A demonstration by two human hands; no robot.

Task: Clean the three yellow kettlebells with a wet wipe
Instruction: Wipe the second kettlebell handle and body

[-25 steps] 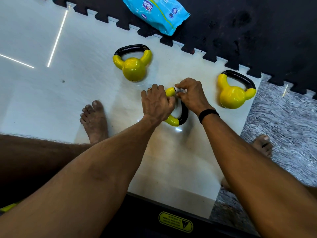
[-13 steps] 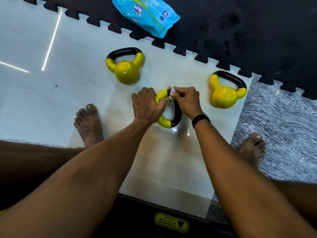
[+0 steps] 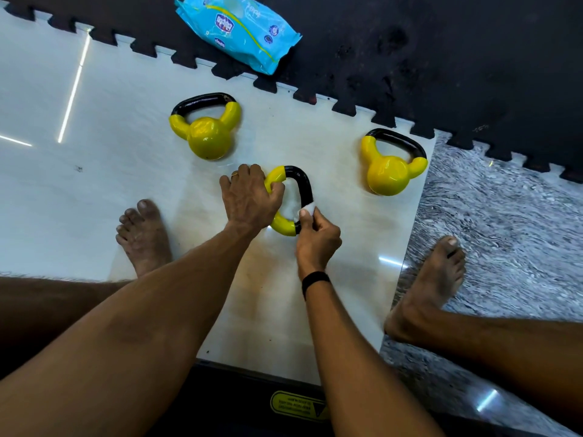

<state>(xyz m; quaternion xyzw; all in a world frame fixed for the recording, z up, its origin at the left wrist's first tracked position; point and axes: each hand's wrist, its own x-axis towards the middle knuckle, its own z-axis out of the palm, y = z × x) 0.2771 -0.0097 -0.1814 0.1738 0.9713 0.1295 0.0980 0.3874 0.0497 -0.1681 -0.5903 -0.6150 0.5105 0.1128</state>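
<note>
At centre floor, our left hand (image 3: 249, 197) clamps the middle kettlebell (image 3: 288, 200) while our right hand (image 3: 317, 231) pinches the wet wipe (image 3: 307, 211) around its black handle at five o'clock. Next, probably the two untouched kettlebells.

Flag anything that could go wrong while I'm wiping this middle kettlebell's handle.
1. The middle kettlebell lies on its side on glossy tile, steadied only by the left hand; it might roll or slide.
2. Bare feet sit close by, so a slip could hit toes.
3. The wipe in the right hand is bunched small, so it may miss spots.
</note>
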